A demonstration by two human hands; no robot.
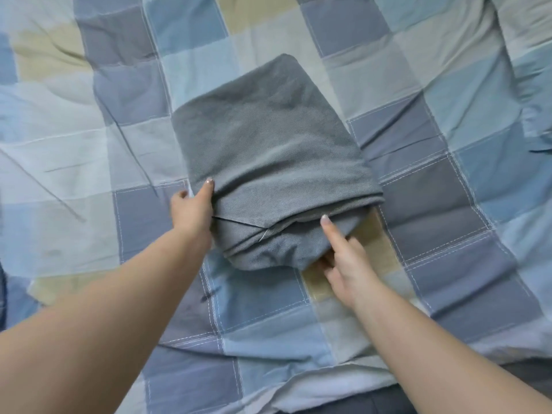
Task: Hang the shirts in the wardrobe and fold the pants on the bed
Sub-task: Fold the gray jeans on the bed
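Note:
A pair of grey pants (268,150) lies folded into a thick rectangular bundle in the middle of the bed. My left hand (192,212) grips the bundle's near left corner, thumb on top and fingers hidden under the cloth. My right hand (343,255) is at the near right corner: the forefinger lies straight along the folded edge, and the other fingers curl under the bottom layers. No shirts or wardrobe are in view.
The bed is covered by a checked quilt (433,180) in blue, pale blue, grey and beige squares, creased at the left and far right. A white sheet edge (328,383) and a dark strip show at the bottom of the view.

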